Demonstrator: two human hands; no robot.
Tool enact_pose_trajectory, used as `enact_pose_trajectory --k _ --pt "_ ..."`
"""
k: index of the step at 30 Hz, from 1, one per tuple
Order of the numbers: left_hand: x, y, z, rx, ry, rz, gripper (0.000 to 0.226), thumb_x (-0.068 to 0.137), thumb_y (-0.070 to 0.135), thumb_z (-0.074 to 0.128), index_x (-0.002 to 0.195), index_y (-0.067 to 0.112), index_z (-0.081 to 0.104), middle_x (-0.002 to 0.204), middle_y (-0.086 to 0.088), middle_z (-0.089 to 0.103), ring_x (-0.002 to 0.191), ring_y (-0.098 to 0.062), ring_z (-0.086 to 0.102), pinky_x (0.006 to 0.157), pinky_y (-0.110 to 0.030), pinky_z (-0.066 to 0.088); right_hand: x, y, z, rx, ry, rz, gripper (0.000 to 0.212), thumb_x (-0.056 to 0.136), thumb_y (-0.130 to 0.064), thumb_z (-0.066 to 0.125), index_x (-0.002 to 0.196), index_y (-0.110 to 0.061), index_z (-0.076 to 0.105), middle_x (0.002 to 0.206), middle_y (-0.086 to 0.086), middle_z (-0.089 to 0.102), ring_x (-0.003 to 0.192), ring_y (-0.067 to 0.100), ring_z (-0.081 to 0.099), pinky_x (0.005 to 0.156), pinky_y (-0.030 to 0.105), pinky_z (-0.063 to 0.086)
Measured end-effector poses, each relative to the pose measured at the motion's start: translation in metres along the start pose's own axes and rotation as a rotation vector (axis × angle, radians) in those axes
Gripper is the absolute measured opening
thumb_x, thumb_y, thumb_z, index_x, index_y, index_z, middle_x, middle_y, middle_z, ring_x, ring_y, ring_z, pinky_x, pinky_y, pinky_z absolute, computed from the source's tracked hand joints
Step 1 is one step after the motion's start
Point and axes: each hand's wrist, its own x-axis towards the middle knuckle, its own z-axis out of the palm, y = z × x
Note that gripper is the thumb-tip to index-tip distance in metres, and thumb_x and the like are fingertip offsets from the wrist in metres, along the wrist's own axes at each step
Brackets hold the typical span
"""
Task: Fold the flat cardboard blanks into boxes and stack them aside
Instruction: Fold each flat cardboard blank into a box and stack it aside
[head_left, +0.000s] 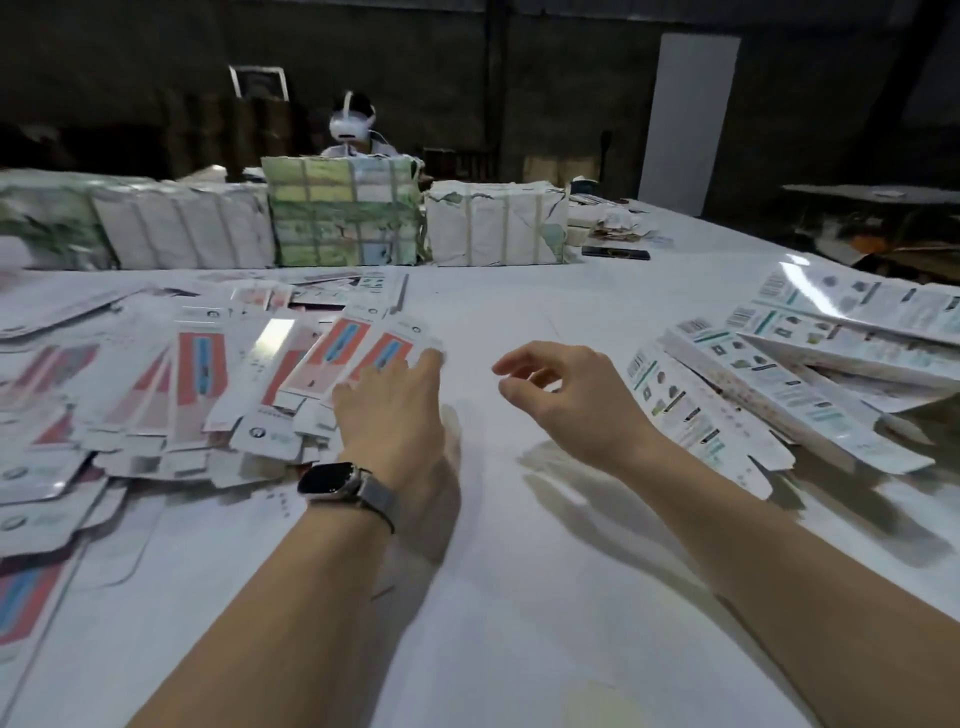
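Note:
A loose heap of flat cardboard blanks (171, 395), white with red and blue print, covers the left of the white table (519, 597). My left hand (395, 410), a watch on its wrist, reaches onto the heap's right edge with straight fingers touching the nearest blank (363, 364). My right hand (566, 395) hovers over bare table in the middle, fingers loosely curled and holding nothing. At the right lies a pile of folded long boxes (769, 384), white with green print.
Wrapped bundles (343, 213) stand in a row across the far side of the table. A person wearing a white headset (353, 124) sits behind them. A dark phone-like object (615, 253) and scraps lie at the back right.

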Motion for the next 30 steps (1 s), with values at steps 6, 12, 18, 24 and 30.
enact_pose_trajectory --k 6,12,18,24,30 --pt "0.003 -0.01 0.003 0.037 0.016 -0.036 0.043 0.095 0.023 0.052 0.137 0.026 0.042 0.127 -0.009 0.057 0.122 -0.037 0.047 0.094 -0.047 0.04 -0.004 0.014 -0.003 0.076 0.037 0.017 0.015 0.088 -0.018 0.068 0.088 -0.033 0.072 0.076 -0.015 0.066 0.072 0.003 0.059 0.066 0.006 0.04" --pt "0.001 0.002 -0.007 -0.132 0.294 0.066 0.041 0.092 0.009 0.052 0.132 0.021 0.053 0.108 -0.009 0.068 0.096 -0.036 0.061 0.068 -0.039 0.039 -0.003 0.019 -0.008 0.111 0.098 -0.013 0.021 0.089 -0.019 0.068 0.087 -0.04 0.068 0.074 -0.016 0.065 0.072 0.003 0.057 0.066 0.008 0.041" --pt "0.001 0.016 -0.022 -0.881 0.378 0.195 0.056 0.093 0.002 0.059 0.144 0.023 0.047 0.11 0.003 0.071 0.081 -0.006 0.07 0.053 -0.014 0.052 0.006 0.021 -0.022 0.251 0.24 0.027 0.043 0.092 -0.023 0.066 0.129 -0.041 0.052 0.085 -0.013 0.059 0.071 0.009 0.06 0.074 0.037 0.054" --pt "-0.012 0.027 -0.023 -1.485 -0.327 0.326 0.068 0.076 0.0 0.058 0.131 0.039 0.055 0.104 -0.001 0.073 0.101 -0.019 0.072 0.077 -0.038 0.062 0.005 0.022 -0.034 0.028 0.3 -0.096 0.064 0.097 -0.032 0.06 0.151 -0.041 0.026 0.089 -0.01 0.055 0.073 0.007 0.061 0.062 0.016 0.05" --pt "-0.021 0.032 -0.013 -1.766 -0.615 0.326 0.067 0.074 0.006 0.045 0.132 0.037 0.054 0.112 -0.003 0.073 0.106 -0.026 0.07 0.077 -0.042 0.06 -0.004 0.016 -0.033 0.011 0.14 -0.21 0.065 0.088 -0.033 0.057 0.149 -0.038 0.033 0.071 -0.006 0.054 0.063 0.011 0.057 0.055 0.022 0.051"
